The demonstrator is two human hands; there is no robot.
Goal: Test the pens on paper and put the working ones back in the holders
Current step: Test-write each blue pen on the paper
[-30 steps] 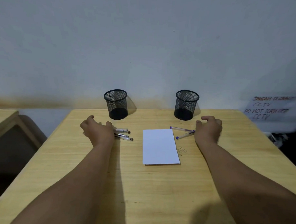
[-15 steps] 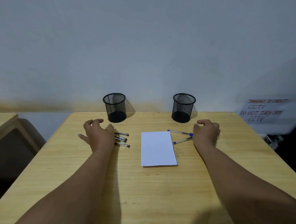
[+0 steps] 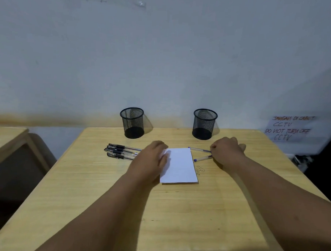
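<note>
Both hands shifted: left hand (image 3: 152,159) now lies flat on the paper (image 3: 179,165), right hand (image 3: 227,151) pinches a blue pen (image 3: 199,149).

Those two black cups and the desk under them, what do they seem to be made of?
Left cup and right cup: probably thin metal mesh painted matt black; the wall shows through the fine grid, and the bases look solid. Desk: pale wood or a wood-look laminate, with long grain lines and a dull sheen; which of the two is unclear.
</note>
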